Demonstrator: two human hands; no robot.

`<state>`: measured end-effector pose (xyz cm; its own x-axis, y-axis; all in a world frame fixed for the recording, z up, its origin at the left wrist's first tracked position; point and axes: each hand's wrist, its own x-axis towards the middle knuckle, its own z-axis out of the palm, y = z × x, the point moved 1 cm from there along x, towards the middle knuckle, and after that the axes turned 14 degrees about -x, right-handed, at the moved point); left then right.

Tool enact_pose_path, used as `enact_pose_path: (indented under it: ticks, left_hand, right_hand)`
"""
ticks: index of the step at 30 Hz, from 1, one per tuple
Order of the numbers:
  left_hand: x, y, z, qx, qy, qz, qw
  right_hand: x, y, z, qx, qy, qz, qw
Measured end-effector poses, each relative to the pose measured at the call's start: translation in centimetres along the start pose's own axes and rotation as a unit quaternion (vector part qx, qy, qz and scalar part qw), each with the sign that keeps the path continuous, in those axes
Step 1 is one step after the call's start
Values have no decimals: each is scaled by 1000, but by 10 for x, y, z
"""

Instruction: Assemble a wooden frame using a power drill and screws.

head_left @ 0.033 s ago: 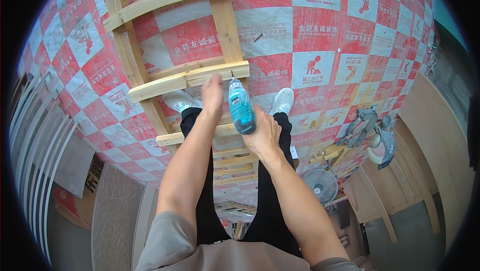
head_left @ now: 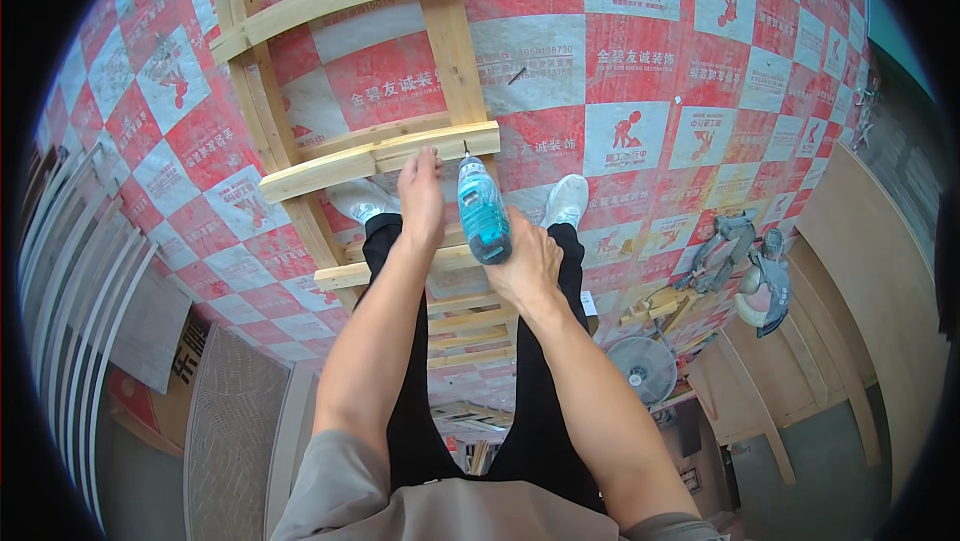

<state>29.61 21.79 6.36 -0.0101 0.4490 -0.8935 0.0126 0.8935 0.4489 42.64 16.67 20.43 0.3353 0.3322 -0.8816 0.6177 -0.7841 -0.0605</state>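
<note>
My right hand grips a teal cordless drill by its handle. The drill's bit points away from me at the right end of a pale wooden slat, and I cannot tell whether it touches. Beside the chuck is my left hand, at the near edge of that slat. Its fingers are drawn together, and anything between them is too small or hidden to make out. The slat lies across the two long rails of a ladder-like wooden frame, which runs between my legs.
My shoes stand on red-and-white printed floor sheeting. A small dark stick-like piece lies beyond the drill. Power tools and a round fan are at the right. Long white strips line the left side.
My left hand has shifted slightly left and its fingers show more clearly. The drill has moved up a little; the wooden frame is nearly where it was.
</note>
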Motion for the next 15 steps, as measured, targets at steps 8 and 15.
enact_pose_path:
  ticks: [8, 15]
  left_hand:
    - [-125, 65, 41, 259, -106, 326, 903]
    - [-114, 52, 47, 204, -58, 376, 902]
  right_hand:
    - [2, -5, 7, -14, -23, 9, 1000]
    - [10, -1, 1, -52, -10, -16, 998]
